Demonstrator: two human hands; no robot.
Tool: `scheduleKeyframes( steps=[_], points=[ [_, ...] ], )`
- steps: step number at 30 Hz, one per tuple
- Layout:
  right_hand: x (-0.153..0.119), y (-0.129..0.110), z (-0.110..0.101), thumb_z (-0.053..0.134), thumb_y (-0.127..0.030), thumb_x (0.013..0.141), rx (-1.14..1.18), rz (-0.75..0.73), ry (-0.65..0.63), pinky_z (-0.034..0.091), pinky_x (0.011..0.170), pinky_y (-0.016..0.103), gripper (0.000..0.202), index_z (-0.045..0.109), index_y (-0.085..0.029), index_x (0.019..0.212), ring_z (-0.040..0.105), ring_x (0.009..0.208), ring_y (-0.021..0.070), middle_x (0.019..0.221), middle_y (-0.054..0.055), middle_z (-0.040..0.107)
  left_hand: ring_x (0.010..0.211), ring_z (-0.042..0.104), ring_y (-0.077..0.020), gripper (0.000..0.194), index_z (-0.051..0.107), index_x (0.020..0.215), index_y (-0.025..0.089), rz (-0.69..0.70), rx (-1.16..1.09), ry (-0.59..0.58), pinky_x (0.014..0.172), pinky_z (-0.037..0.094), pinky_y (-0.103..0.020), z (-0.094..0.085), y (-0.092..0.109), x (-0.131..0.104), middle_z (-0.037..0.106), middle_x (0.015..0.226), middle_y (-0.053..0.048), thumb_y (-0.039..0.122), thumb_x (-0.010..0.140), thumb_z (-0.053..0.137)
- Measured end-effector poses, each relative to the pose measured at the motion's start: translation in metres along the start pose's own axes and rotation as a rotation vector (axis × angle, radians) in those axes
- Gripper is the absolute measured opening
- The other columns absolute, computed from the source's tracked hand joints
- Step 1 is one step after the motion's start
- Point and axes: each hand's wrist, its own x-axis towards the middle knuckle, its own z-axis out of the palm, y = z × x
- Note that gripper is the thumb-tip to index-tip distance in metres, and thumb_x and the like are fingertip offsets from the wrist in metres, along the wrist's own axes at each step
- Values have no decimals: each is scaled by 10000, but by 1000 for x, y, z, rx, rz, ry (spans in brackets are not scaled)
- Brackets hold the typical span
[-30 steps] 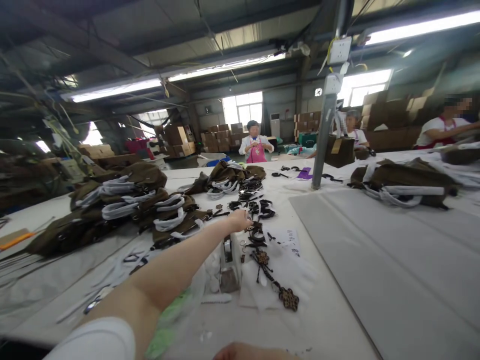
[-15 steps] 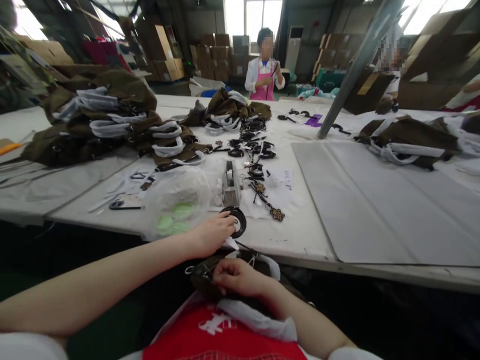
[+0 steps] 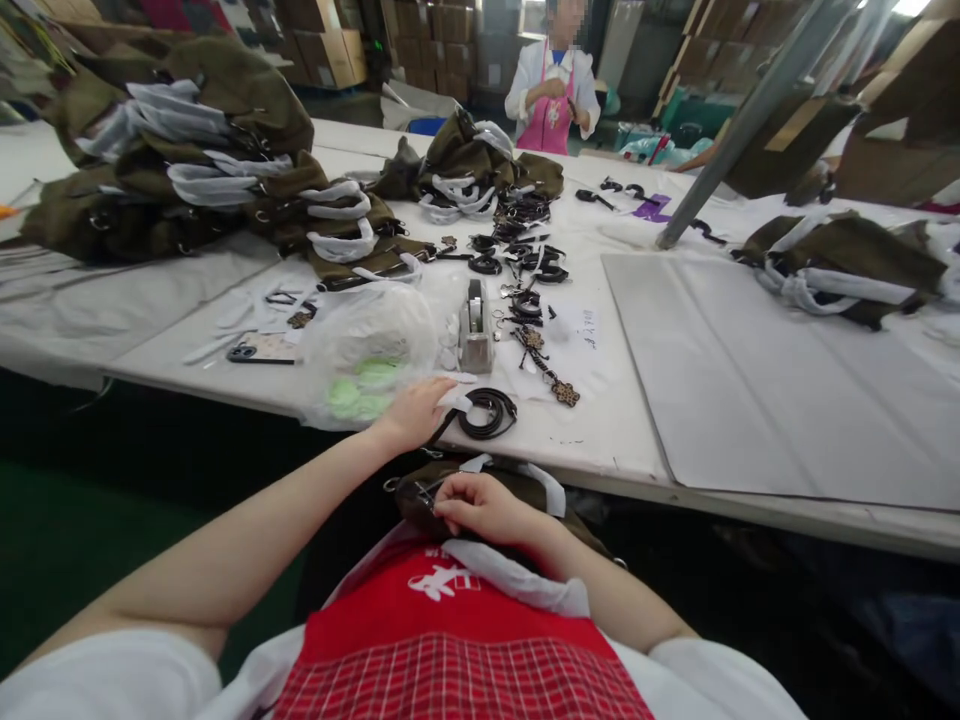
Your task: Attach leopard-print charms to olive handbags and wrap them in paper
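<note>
My left hand [image 3: 414, 412] is at the table edge, its fingers stretched together against a white wrapping [image 3: 455, 400] on a dark leather strap [image 3: 496, 425]. The strap lies mostly coiled on the table, and its tail runs down past my fingers. The thumb is hidden. On my lap rests an olive-brown handbag [image 3: 517, 488] with dark trim and white-wrapped handles [image 3: 553, 492]. My right hand [image 3: 484, 508] has curled fingers closed at the bag's dark trim; the exact part pinched is hidden.
Beyond the strap stand a tape dispenser [image 3: 475, 335] and a clear plastic bag [image 3: 367, 350] with green pieces inside. A phone [image 3: 262, 347], flower charms [image 3: 564, 391], piled handbags [image 3: 187, 150] and a grey board [image 3: 772, 390] lie around. A co-worker [image 3: 555, 90] stands across the table.
My left hand has shifted left off the coil to its white-wrapped part, which has moved left. My right hand stays at the bag. The view tilts further down.
</note>
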Motion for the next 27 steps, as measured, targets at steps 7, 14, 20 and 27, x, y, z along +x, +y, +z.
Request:
scheduleKeyframes(
  steps=[7,14,20,27],
  points=[
    [11,6,8,643,-474,784,202,-37,410,206,408,202,310,540,-182,774,315,396,51,517,-65,534,790,674,-272,406,709,743,182,-466,-137,-114,714,475,-324,-12,-6,-54,738,789,-111,443,882,431],
    [29,9,10,676,-497,713,296,51,508,95,360,202,356,524,-181,773,252,344,31,516,-61,551,619,652,-219,495,715,629,174,-593,-459,-245,546,421,-264,22,-11,-52,711,618,-58,608,778,530],
    [28,14,16,673,-499,712,244,79,459,123,363,197,357,529,-178,771,260,335,27,496,-69,546,667,661,-189,186,718,761,175,-626,-588,-177,578,454,-245,41,-6,-57,724,685,-22,315,733,600],
    [38,19,15,671,-450,725,267,152,448,111,357,198,313,533,-173,777,259,324,29,489,-65,552,852,698,-205,286,638,1021,158,-595,-627,-119,764,521,-287,32,-4,-73,752,887,-55,184,765,513]
  ],
)
